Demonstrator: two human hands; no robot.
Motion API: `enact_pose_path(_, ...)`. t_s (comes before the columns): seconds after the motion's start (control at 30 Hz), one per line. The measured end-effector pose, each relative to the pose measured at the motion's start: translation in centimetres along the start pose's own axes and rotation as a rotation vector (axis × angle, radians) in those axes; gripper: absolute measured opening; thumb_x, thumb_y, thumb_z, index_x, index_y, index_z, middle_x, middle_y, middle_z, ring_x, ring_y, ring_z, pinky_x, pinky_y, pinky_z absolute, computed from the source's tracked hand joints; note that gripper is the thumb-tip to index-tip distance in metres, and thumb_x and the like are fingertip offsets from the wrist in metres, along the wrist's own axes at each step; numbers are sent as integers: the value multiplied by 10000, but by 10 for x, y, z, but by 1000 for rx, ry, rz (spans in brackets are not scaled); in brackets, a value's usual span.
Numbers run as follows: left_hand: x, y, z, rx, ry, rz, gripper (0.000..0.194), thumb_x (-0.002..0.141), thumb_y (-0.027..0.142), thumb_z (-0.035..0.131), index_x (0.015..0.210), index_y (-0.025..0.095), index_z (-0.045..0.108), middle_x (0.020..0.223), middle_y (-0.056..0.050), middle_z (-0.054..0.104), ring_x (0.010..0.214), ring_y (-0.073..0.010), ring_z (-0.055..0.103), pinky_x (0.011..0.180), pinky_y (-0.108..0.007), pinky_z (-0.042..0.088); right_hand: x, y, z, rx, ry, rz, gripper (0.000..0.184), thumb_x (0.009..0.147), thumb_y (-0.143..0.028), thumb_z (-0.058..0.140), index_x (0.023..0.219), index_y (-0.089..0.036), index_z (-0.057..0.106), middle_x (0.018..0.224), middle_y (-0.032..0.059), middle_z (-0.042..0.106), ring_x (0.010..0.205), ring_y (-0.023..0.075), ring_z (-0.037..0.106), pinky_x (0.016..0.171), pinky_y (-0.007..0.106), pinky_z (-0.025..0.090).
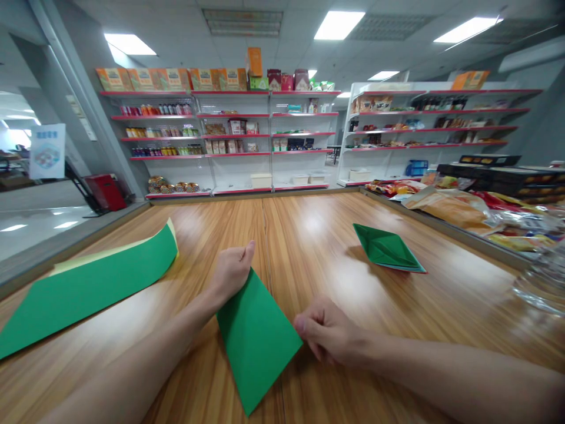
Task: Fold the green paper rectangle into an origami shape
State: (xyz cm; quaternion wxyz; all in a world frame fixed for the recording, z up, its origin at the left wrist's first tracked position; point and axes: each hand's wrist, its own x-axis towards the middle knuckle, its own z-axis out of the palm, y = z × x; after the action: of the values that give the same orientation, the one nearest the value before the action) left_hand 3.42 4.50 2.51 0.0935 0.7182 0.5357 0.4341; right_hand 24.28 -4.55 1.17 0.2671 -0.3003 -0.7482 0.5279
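A sheet of green paper (260, 341) is held between my two hands, tilted above the wooden table (304, 235). My left hand (232, 271) is closed on its upper left edge, thumb pointing up. At the right corner, my right hand (329, 330) pinches the paper between thumb and curled fingers. To the right lies a folded green paper boat (388, 247), its layers spread a little at the lower edge. On the left rests more green paper (97, 288), with a curled far end and a pale yellow layer showing behind it.
Packaged snacks (454, 209) and black boxes (498, 176) are heaped beyond the table's right edge. A clear plastic or glass container (545, 282) sits at the far right. Stocked shelves (233, 135) stand behind the table, and a red box (105, 191) is on the floor at left.
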Motion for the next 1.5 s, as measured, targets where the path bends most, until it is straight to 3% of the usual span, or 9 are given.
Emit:
enact_pose_path(0.2,-5,19,-2,-34,-60,2,551,897,543,359,468,203,291,456,43,291,430,-111,330,465,-256,205,3,-1,-1,-63,-44,109,586,820,-632,476,480,-155,446,406,-38,423,339,48,366,317,160,221)
enact_pose_path(0.37,6,11,-10,-275,126,-287,470,832,612,450,816,156,562,748,-60,636,632,-187,572,558,-259,378,11,16,-4,26,375,80,613,876,-604,407,472,-149,485,399,-15,461,371,63,411,375,175,282)
enact_pose_path(0.47,-3,12,1,-563,-137,-409,555,816,678,404,822,144,555,693,-41,612,536,-158,539,523,-264,408,16,21,-8,10,508,105,607,882,-598,410,501,-139,522,421,4,509,376,67,414,373,182,270)
enact_pose_path(0.7,-25,20,23,-480,-56,-274,482,830,609,472,625,173,468,541,47,420,469,-99,370,422,-212,258,14,15,-4,5,230,132,654,857,-649,404,471,-134,521,404,8,515,333,50,384,339,173,236)
enact_pose_path(0.83,-26,21,19,-485,-156,-190,439,850,564,476,635,182,455,517,67,366,452,-95,348,413,-208,247,13,19,-5,108,307,105,654,844,-662,407,457,-144,501,338,-12,455,302,54,373,324,179,190)
enact_pose_path(1.0,-28,20,21,-486,-304,-132,423,868,558,430,657,192,435,522,70,360,442,-97,361,409,-204,265,8,20,-7,69,172,75,707,877,-629,382,408,-120,529,339,20,486,296,40,322,312,182,164)
enact_pose_path(1.2,-25,13,15,-338,-374,-76,434,875,546,423,656,183,515,507,39,430,462,-130,439,436,-227,317,12,21,-11,255,370,93,600,810,-627,504,507,-113,571,396,7,531,280,64,416,300,184,230)
enact_pose_path(1.33,-36,28,8,2,-236,99,425,871,516,461,1017,161,644,961,-124,658,916,-285,598,772,-390,463,18,27,-15,234,486,92,605,861,-569,478,469,-116,561,351,-4,490,295,56,411,333,182,242)
enact_pose_path(1.5,-61,51,15,459,-267,445,764,787,478,553,1383,36,369,1460,-281,280,1338,-468,221,1004,-656,266,23,28,-15,194,551,141,662,884,-577,432,408,-129,540,329,5,472,322,66,420,397,201,314)
